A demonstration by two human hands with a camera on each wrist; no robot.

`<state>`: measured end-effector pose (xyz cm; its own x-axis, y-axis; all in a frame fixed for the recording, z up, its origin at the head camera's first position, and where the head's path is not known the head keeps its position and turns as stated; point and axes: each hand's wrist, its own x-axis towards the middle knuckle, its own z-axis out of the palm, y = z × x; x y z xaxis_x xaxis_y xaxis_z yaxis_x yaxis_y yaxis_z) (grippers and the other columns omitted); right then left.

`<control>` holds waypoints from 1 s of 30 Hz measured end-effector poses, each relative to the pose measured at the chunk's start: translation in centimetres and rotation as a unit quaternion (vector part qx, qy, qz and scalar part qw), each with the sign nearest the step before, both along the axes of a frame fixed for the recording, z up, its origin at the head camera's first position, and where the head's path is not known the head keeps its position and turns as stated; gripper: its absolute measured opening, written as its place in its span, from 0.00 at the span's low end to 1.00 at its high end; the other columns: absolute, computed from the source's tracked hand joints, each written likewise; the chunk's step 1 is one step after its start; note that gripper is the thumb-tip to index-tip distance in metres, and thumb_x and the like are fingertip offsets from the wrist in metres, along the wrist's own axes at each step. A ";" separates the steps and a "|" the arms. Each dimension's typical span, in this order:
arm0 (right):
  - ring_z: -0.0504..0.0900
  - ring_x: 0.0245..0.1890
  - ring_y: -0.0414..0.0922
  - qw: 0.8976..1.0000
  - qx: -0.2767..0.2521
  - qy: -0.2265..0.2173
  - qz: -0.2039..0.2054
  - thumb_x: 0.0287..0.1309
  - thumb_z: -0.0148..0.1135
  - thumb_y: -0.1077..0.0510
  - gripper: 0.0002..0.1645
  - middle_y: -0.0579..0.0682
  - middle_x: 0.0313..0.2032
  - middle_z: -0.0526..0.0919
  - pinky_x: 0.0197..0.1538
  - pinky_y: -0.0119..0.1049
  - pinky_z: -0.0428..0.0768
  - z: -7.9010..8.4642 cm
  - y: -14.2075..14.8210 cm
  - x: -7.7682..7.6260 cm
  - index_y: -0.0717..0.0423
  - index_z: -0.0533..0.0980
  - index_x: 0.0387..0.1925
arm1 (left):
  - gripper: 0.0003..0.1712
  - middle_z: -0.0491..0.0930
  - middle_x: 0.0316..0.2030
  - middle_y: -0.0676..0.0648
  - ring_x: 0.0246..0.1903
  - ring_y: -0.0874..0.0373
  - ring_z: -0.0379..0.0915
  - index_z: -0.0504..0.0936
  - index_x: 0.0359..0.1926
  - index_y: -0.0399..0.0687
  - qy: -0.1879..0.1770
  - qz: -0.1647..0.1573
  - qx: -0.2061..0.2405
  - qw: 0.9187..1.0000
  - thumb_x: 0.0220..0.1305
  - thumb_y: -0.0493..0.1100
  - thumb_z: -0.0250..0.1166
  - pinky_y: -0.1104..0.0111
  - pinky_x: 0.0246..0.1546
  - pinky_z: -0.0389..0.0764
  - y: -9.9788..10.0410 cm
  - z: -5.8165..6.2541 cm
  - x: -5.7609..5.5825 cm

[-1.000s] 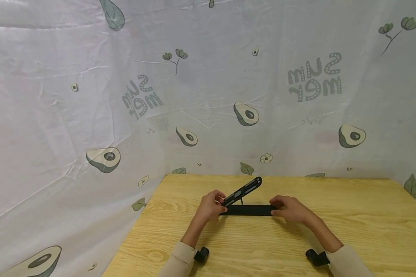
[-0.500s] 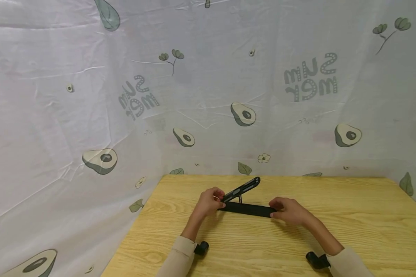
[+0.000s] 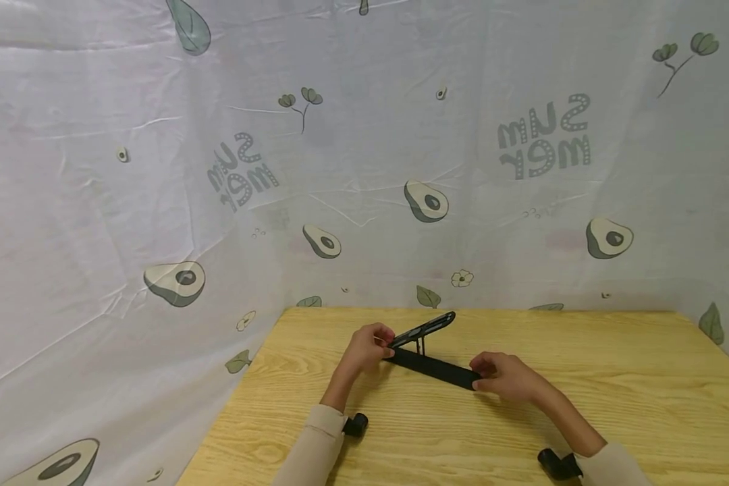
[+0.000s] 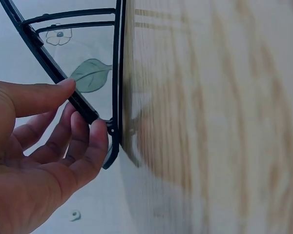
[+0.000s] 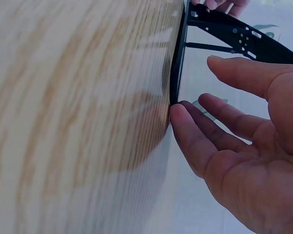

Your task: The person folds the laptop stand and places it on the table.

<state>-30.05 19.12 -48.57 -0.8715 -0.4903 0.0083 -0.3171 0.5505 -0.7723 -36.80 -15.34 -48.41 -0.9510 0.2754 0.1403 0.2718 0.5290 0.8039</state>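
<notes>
A black folding laptop stand (image 3: 434, 368) is set partly unfolded on the wooden table, its slotted upper panel (image 3: 439, 325) raised at a slant above the base. Thin struts (image 4: 68, 19) join panel and base in the left wrist view. At the stand's left, hinged end, my left hand (image 3: 364, 347) pinches the panel between thumb and fingers. My right hand (image 3: 505, 374) is at the base's right end. In the right wrist view its fingertips (image 5: 178, 114) touch that end, while the thumb (image 5: 249, 75) stands apart above.
The light wooden table (image 3: 613, 391) extends around the stand on all sides. Behind and to the left hangs a pale curtain (image 3: 364, 169) printed with avocados and leaves. Black devices (image 3: 559, 464) are strapped at both cuffs.
The laptop stand has turned on the table: its right end has come nearer to me and its left end has gone farther back. Both hands have moved along with it.
</notes>
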 end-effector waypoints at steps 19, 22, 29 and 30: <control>0.85 0.56 0.60 1.000 -0.008 -0.006 0.015 0.72 0.68 0.56 0.27 0.65 0.57 0.84 0.57 0.55 0.85 1.1 -0.1 0.2 0.72 0.76 0.62 | 0.14 0.87 0.48 0.41 0.49 0.46 0.85 0.86 0.52 0.42 -0.008 -0.002 -0.029 1.000 0.68 0.40 0.75 0.58 0.43 0.88 -0.7 0.6 0.8; 0.85 0.57 0.60 1.000 -0.010 -0.011 0.012 0.73 0.68 0.56 0.27 0.65 0.57 0.85 0.58 0.56 0.85 0.9 -0.1 0.1 0.72 0.76 0.62 | 0.15 0.87 0.48 0.41 0.48 0.47 0.85 0.87 0.53 0.42 -0.008 -0.006 -0.035 0.999 0.70 0.43 0.74 0.56 0.45 0.88 -1.1 0.5 1.1; 0.84 0.57 0.60 0.999 -0.024 -0.031 0.012 0.74 0.66 0.57 0.26 0.65 0.57 0.84 0.58 0.55 0.85 0.5 -0.1 0.2 0.73 0.76 0.63 | 0.16 0.87 0.48 0.43 0.47 0.51 0.86 0.86 0.55 0.42 -0.023 -0.025 -0.037 0.999 0.75 0.48 0.70 0.59 0.43 0.88 -1.6 0.3 2.0; 0.84 0.57 0.60 0.999 -0.025 -0.032 0.013 0.74 0.66 0.57 0.26 0.65 0.57 0.84 0.58 0.55 0.85 0.6 0.0 0.2 0.73 0.76 0.63 | 0.16 0.87 0.48 0.43 0.47 0.51 0.86 0.86 0.55 0.42 -0.024 -0.027 -0.036 0.999 0.75 0.48 0.70 0.59 0.42 0.88 -1.6 0.3 2.1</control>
